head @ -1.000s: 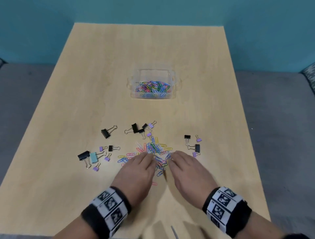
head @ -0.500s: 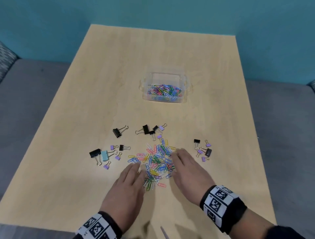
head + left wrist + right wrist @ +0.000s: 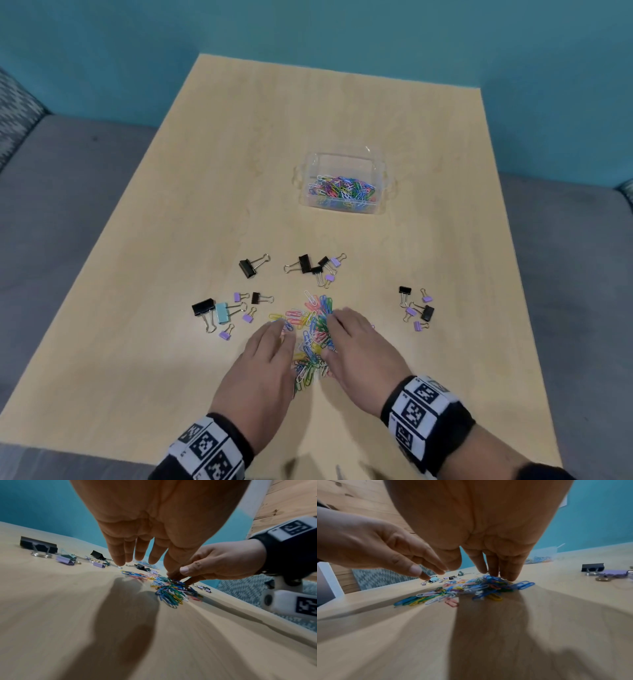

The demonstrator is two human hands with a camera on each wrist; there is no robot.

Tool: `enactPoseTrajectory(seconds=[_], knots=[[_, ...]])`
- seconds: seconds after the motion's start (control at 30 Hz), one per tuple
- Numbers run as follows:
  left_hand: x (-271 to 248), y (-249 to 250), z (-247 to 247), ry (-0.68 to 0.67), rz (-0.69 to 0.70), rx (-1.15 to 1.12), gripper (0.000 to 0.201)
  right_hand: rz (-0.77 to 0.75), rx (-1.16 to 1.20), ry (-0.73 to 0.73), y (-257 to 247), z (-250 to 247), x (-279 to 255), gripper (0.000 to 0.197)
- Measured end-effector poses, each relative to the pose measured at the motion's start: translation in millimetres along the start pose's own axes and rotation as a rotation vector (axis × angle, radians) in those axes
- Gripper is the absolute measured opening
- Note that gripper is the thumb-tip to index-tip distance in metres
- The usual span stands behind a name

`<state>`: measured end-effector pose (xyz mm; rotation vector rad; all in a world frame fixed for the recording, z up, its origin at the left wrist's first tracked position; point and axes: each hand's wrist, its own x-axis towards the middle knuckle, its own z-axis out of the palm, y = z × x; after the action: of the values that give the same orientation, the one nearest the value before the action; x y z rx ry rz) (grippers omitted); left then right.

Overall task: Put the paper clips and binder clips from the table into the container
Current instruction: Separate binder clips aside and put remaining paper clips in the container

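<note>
A heap of coloured paper clips (image 3: 313,337) (image 3: 173,591) (image 3: 471,588) lies near the table's front, between my two hands. My left hand (image 3: 270,356) (image 3: 137,555) hovers just left of the heap, fingers straight and holding nothing. My right hand (image 3: 352,346) (image 3: 496,569) has its straight fingertips resting on the heap's far right side. Black, purple and pale blue binder clips (image 3: 222,311) lie scattered left, with more behind (image 3: 315,265) and right (image 3: 416,308). The clear container (image 3: 380,205), farther back, holds many paper clips.
The light wooden table (image 3: 171,240) ends close behind my wrists and has bare room at the far end and left. Grey upholstery (image 3: 51,205) lies on both sides, and a teal wall stands behind.
Both hands drew apart from over the heap, then closed in again on either side. The heap now looks bunched closer together. The head view shifted left.
</note>
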<state>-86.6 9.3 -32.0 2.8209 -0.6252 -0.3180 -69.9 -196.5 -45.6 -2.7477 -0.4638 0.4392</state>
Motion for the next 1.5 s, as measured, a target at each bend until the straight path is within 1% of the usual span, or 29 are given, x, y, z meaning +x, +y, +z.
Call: enactPoseTrajectory(seconds=[0.07, 0.13, 0.2, 0.27, 0.33, 0.37, 0.4, 0.47, 0.5, 0.57, 0.6, 0.63, 0.7, 0.77, 0.8, 0.83, 0.9, 1.0, 1.07, 1.1, 1.17, 1.23, 1.3, 1.37, 1.43, 1.5], knots=[[5.0, -1.3, -0.1, 0.033, -0.009, -0.026, 0.050, 0.029, 0.017, 0.043, 3.9, 0.1, 1.4, 0.056], [18.2, 0.4, -0.1, 0.023, 0.005, -0.027, 0.050, 0.090, 0.030, 0.068, 6.8, -0.1, 6.9, 0.053], [41.8, 2.4, 6.4, -0.034, 0.030, -0.015, 0.055, 0.078, 0.021, 0.032, 3.7, 2.2, 8.8, 0.053], [66.0, 0.5, 21.1, -0.143, 0.102, 0.047, 0.063, 0.005, 0.031, 0.004, -3.0, 3.3, 4.4, 0.053], [78.6, -3.0, 31.4, -0.242, 0.157, 0.088, 0.067, -0.003, 0.077, 0.033, -4.2, 0.3, -4.5, 0.051], [78.7, -2.9, 30.9, -0.249, 0.166, 0.089, 0.062, 0.028, 0.092, 0.059, -1.0, -0.1, -9.8, 0.050], [73.9, -2.3, 26.9, -0.220, 0.183, 0.080, 0.054, 0.075, 0.099, 0.080, 1.7, 0.0, -14.8, 0.051], [54.1, -3.0, 16.3, -0.082, 0.246, 0.010, 0.039, 0.130, 0.074, 0.090, 3.3, 3.3, -21.4, 0.053], [42.1, -5.0, 11.2, -0.027, 0.236, -0.033, 0.037, 0.112, 0.057, 0.080, 1.3, 6.3, -24.0, 0.054], [15.4, -13.4, 3.8, 0.031, 0.114, -0.104, 0.038, 0.020, 0.066, 0.064, -5.7, 8.7, -28.0, 0.054], [1.7, -18.6, 3.8, 0.034, 0.038, -0.138, 0.040, 0.002, 0.084, 0.073, -7.6, 7.2, -30.8, 0.053], [-11.5, -22.2, 3.7, 0.016, -0.031, -0.180, 0.043, 0.017, 0.108, 0.089, -7.2, 4.3, -35.2, 0.052], [-31.0, -26.1, 3.8, -0.069, -0.132, -0.256, 0.064, 0.138, 0.152, 0.133, 0.9, 0.0, -45.9, 0.052], [-37.4, -24.3, 4.9, -0.140, -0.200, -0.275, 0.082, 0.340, 0.164, 0.109, 8.0, -0.9, -52.9, 0.057], [-34.8, -22.7, 5.9, -0.138, -0.212, -0.271, 0.087, 0.423, 0.160, 0.081, 8.8, 0.9, -52.7, 0.058], [-28.5, -21.0, 7.7, -0.115, -0.216, -0.270, 0.088, 0.463, 0.163, 0.071, 6.3, 3.6, -49.4, 0.059], [-11.0, -16.6, 10.7, -0.069, -0.205, -0.281, 0.088, 0.432, 0.184, 0.091, -6.8, 7.8, -35.8, 0.057], [11.2, -9.3, 12.7, -0.058, -0.131, -0.277, 0.079, 0.278, 0.189, 0.057, -28.4, 8.6, -18.8, 0.054], [13.7, -8.8, 10.0, -0.037, -0.114, -0.296, 0.071, 0.181, 0.151, 0.039, -29.6, 5.1, -19.1, 0.053], [12.3, -10.6, 9.0, -0.025, -0.129, -0.314, 0.073, 0.170, 0.134, 0.051, -26.0, 2.8, -22.0, 0.054], [9.1, -13.2, 9.2, -0.043, -0.163, -0.304, 0.087, 0.230, 0.118, 0.052, -12.5, -2.7, -31.1, 0.063], [10.8, -12.3, 10.7, -0.096, -0.157, -0.224, 0.097, 0.302, 0.071, -0.027, -1.1, -6.4, -34.8, 0.078], [21.2, -7.6, 12.3, -0.124, -0.134, -0.171, 0.096, 0.294, 0.013, -0.079, 3.0, -8.0, -25.5, 0.091], [36.3, -1.0, 10.5, -0.126, -0.128, -0.179, 0.090, 0.239, 0.016, -0.069, 1.7, -9.2, -4.8, 0.097], [49.2, 5.6, 8.3, -0.121, -0.141, -0.189, 0.081, 0.186, 0.019, -0.071, -0.7, -11.4, 16.5, 0.090], [58.7, 9.8, 6.3, -0.113, -0.152, -0.177, 0.070, 0.135, 0.006, -0.074, -2.5, -12.8, 30.3, 0.075]])
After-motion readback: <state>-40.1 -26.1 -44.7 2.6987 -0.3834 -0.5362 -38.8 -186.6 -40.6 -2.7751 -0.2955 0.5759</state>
